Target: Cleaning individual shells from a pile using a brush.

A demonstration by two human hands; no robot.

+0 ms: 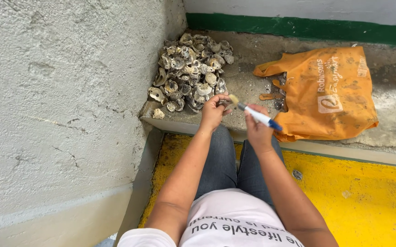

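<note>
Concrete ledge point(252, 87) with shell pile point(191, 71), orange bag point(335, 91), beside yellow floor point(371, 192).

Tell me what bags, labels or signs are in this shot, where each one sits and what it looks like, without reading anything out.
Orange bag: lies flat and crumpled on the concrete ledge, to the right of the shell pile; soiled orange cloth with a white square logo and white print.
Brush in the right hand: white handle with a blue end, no readable label.
No signs or screens.
</note>
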